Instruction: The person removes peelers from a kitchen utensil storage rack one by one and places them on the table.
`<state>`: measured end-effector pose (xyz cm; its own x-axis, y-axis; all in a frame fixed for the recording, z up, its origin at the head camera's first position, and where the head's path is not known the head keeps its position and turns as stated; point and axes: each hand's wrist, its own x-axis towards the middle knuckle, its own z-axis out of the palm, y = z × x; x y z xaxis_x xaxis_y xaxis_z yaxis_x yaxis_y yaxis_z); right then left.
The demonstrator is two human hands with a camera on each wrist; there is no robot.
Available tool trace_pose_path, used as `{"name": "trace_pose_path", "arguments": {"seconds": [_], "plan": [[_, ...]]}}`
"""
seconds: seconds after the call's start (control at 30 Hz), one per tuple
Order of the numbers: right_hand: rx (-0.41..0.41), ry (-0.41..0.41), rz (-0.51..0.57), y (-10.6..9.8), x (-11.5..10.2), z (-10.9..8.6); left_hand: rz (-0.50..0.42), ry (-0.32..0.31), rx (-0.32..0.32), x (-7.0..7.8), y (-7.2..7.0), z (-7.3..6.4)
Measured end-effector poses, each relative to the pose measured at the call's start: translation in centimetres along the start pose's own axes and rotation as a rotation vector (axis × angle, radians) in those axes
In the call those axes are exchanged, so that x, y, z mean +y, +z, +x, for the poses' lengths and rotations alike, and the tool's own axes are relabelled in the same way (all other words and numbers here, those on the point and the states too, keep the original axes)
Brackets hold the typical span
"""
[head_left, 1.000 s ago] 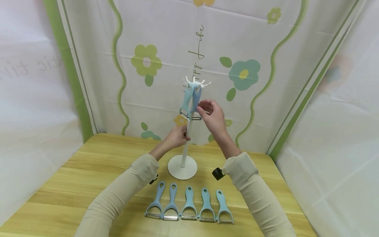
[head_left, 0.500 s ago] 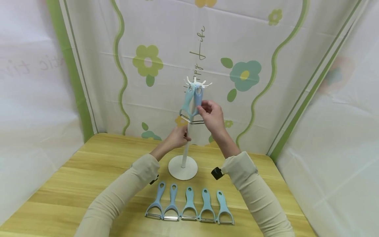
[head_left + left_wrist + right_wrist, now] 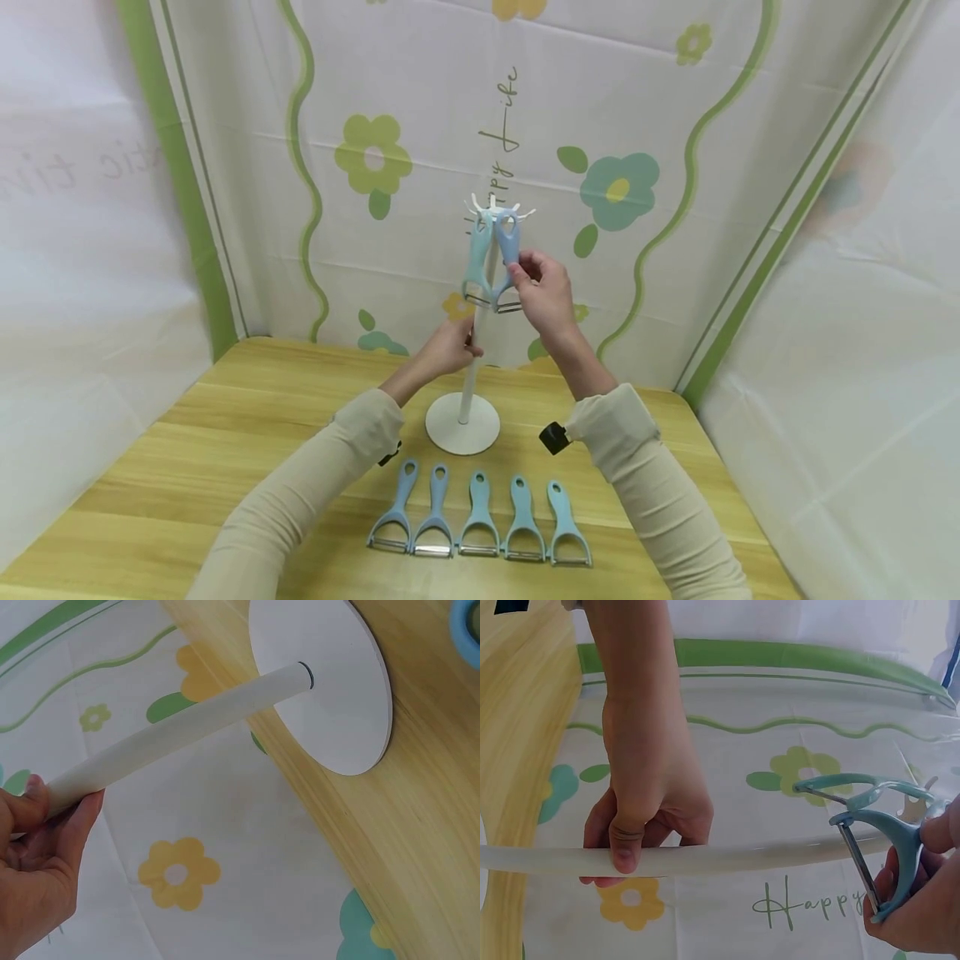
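Observation:
A white stand (image 3: pixel 463 437) with a round base, a slim pole and a crown of hooks rises from the table. My left hand (image 3: pixel 450 346) grips its pole (image 3: pixel 165 739) partway up, thumb on one side and fingers on the other. Near the top, my right hand (image 3: pixel 549 298) pinches a blue Y-shaped peeler (image 3: pixel 507 245) by its handle, blade end down; the handle's hole is up at the hooks. Whether a hook passes through that hole is too small to tell. Beside it, a turquoise peeler (image 3: pixel 477 257) hangs from the hooks.
Several more peelers lie in a row at the table's front, handles pointing away: blue ones (image 3: pixel 438 512) at the left, turquoise ones (image 3: pixel 522 521) at the right. Behind the wooden table (image 3: pixel 225 467) hangs a flowered cloth (image 3: pixel 420 75), with white sheets on both sides.
My right hand has gone from beside the blue peeler to pinching its handle, and has swung it slightly right, apart from the turquoise one. My left hand has stayed on the pole.

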<state>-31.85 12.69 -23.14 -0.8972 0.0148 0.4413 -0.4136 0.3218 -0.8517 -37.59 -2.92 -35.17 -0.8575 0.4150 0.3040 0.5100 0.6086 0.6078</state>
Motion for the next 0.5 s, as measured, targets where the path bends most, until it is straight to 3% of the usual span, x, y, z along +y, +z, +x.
{"name": "trace_pose_path", "arguments": {"seconds": [0.5], "plan": [[-0.011,-0.023,0.016,-1.1,-1.5,-1.0,0.020,-0.001,0.003,0.1,0.0,-0.1]]}}
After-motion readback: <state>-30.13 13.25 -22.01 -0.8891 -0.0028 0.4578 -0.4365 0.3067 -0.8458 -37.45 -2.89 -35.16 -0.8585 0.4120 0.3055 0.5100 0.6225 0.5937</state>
